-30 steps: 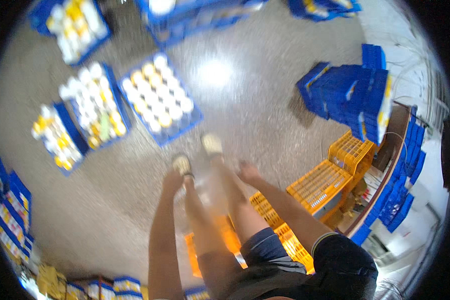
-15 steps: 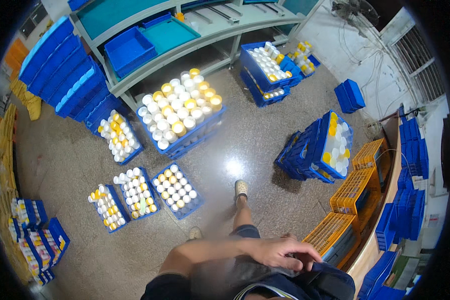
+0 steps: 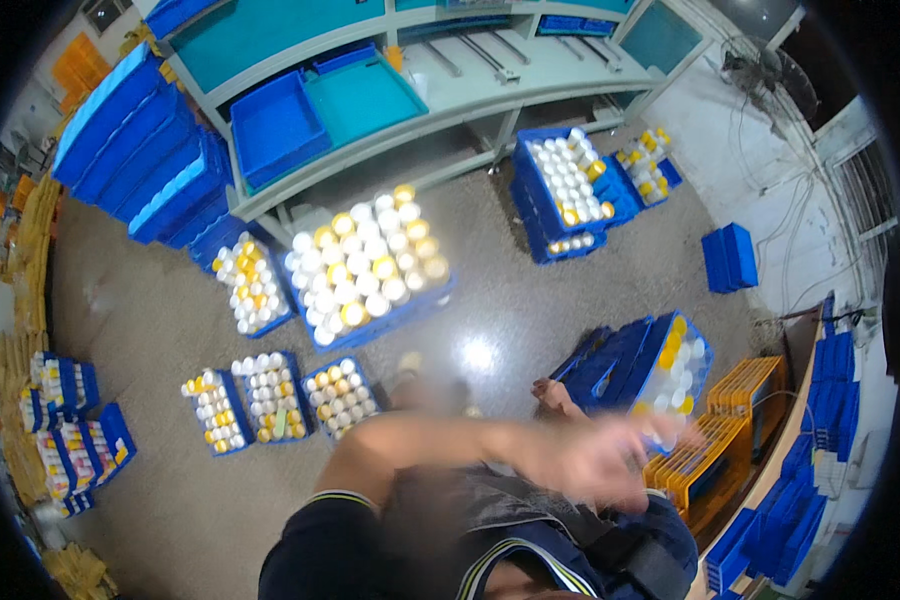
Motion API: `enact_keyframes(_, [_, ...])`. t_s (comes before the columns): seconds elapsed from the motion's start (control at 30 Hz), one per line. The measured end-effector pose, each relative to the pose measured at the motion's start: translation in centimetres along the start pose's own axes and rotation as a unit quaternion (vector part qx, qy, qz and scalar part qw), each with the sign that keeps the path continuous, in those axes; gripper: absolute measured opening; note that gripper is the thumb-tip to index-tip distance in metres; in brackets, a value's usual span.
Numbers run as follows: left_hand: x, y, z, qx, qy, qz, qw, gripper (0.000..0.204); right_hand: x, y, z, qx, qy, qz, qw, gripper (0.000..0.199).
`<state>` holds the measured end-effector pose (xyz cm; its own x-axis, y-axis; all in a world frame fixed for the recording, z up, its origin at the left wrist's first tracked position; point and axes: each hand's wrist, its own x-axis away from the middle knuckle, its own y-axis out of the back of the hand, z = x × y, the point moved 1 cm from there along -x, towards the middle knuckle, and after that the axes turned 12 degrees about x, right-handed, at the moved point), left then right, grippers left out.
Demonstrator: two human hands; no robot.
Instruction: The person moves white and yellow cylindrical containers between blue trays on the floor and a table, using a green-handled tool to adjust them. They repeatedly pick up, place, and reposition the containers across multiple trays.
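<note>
My left arm crosses my body from the lower left, and my left hand (image 3: pixel 595 468) is smeared by motion in front of a stack of blue crates (image 3: pixel 610 360). Whether its fingers hold anything is lost in the blur. Just beyond it, part of my right hand (image 3: pixel 558 398) shows beside the crates' near left side; the left hand and arm hide the rest. I cannot tell whether either hand touches the stack. White and yellow cylindrical containers (image 3: pixel 682 370) fill the top crate, which appears tilted.
Yellow plastic baskets (image 3: pixel 705 450) line the right side. A large crate of white and yellow containers (image 3: pixel 380 310) stands left of centre, with smaller filled crates (image 3: pixel 278 435) nearer. Behind are a metal workbench (image 3: pixel 470 75) and tall stacked blue crates (image 3: pixel 135 150); a blue crate (image 3: pixel 730 258) sits by the wall.
The view has shifted, bringing the bench lower in the picture. My left hand has risen from the dark cloth at my waist toward the crate stack. Part of my right hand has come into sight.
</note>
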<state>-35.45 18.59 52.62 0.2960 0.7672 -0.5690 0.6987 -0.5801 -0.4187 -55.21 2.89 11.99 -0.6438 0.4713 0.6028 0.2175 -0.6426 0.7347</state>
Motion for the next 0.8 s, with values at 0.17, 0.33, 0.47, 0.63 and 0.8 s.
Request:
enact_keyframes(0.17, [20.6, 33.2, -0.8, -0.073, 0.143, -0.585, 0.795, 0.046, -1.3, 3.0, 2.1, -0.215, -0.038, -0.102, 0.970, 0.038])
enact_keyframes(0.33, [45.9, 55.8, -8.9, 0.274, -0.001, -0.838, 0.472, 0.058, 5.7, -6.3, 1.0, -0.355, -0.239, -0.046, 0.902, 0.038])
enact_keyframes(0.47, [50.8, 63.9, -16.3, 0.080, -0.101, -0.865, 0.484, 0.070, 11.4, -12.8, 5.1, -0.421, -0.389, 0.119, 0.810, 0.038])
enact_keyframes(0.63, [47.3, 68.7, -25.8, 0.304, -0.247, -0.743, 0.543, 0.048, 13.6, -10.4, 15.3, -0.351, -0.404, 0.008, 0.845, 0.043])
enact_keyframes(0.8, [42.3, 65.4, -26.8, 0.574, 0.010, -0.763, 0.298, 0.093, 12.0, -6.3, 21.0, -0.365, -0.400, -0.035, 0.840, 0.043])
